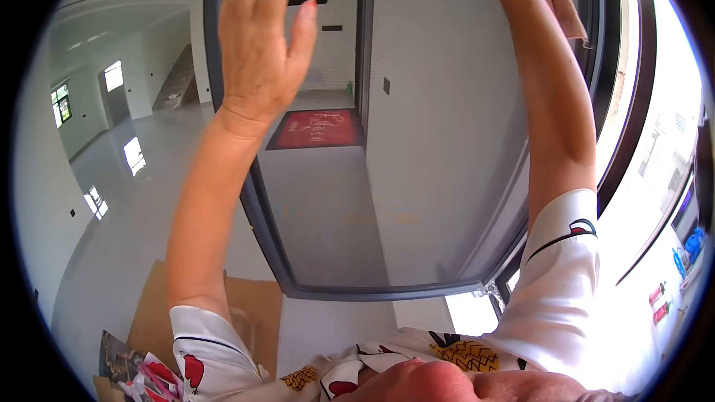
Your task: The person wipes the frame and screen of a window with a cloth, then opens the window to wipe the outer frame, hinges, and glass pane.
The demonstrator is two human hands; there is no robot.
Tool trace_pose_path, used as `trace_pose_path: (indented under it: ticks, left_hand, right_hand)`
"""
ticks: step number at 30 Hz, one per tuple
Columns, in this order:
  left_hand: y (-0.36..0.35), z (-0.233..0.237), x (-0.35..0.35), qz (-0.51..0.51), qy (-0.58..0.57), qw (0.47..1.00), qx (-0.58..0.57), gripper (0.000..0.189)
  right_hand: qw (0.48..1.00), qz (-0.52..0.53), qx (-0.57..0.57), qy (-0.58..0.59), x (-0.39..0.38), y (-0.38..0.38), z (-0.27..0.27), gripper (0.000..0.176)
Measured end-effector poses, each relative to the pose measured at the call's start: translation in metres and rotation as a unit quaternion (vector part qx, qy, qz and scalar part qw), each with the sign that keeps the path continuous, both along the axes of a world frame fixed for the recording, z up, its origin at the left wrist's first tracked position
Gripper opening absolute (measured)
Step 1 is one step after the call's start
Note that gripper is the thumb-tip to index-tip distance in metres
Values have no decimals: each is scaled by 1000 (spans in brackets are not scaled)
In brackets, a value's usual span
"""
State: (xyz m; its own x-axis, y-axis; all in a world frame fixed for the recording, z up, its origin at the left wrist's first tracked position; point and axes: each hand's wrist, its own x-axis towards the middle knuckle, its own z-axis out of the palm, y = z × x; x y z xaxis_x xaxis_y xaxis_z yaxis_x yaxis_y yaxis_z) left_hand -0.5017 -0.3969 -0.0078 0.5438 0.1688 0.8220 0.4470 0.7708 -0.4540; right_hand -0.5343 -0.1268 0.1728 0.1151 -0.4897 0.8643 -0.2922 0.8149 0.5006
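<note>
Floor [179, 193]: pale grey, glossy, with bright window reflections at the left side.

On it, listed from far to near:
- Green item [349, 88], one, small, near the far wall; too small to identify.
- Mat [316, 129], one, red, dark-bordered, lying flat, pale lettering across its middle; characters not legible.
- Brown sheet [151, 299], one, cardboard-like, flat, lower left, partly hidden.
- Pile of oddments [153, 378], one, at the near left corner, beside or overlapping the brown sheet, which of the two unclear; includes a dark printed piece and crumpled pink, red and white material.
</note>
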Motion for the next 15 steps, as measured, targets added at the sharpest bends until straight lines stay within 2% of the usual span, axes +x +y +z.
trace_pose_path:
  ticks: [1,3,4,6,8,12,13,14,15]
  left_hand:
    - [21,12,-1,17,63,998,-25,47]
    - [56,11,3,9,60,995,-85,48]
    - [69,1,18,-11,2,993,-116,47]
    - [85,-20,31,-31,-102,982,-156,49]
    - [106,-58,17,-35,-189,967,-169,50]
    - [113,-153,35,-73,-295,932,-196,51]
    - [112,-165,38,-68,-297,926,-224,52]
    - [110,-174,39,-63,-297,920,-248,53]
    - [112,-171,39,-58,-296,915,-269,53]
  right_hand:
    - [995,86,23,-36,1,-13,-30,37]
    - [959,255,53,-107,16,-36,-103,37]
    - [928,340,67,-135,29,-36,-131,37]
    - [977,172,31,-124,35,-27,-173,34]
    - [988,70,65,-121,45,-18,-219,37]
    - [964,92,108,-225,67,0,-298,43]
    - [944,146,92,-282,68,3,-310,45]
    - [885,261,42,-382,67,5,-318,46]
    - [794,382,-25,-473,66,6,-317,48]
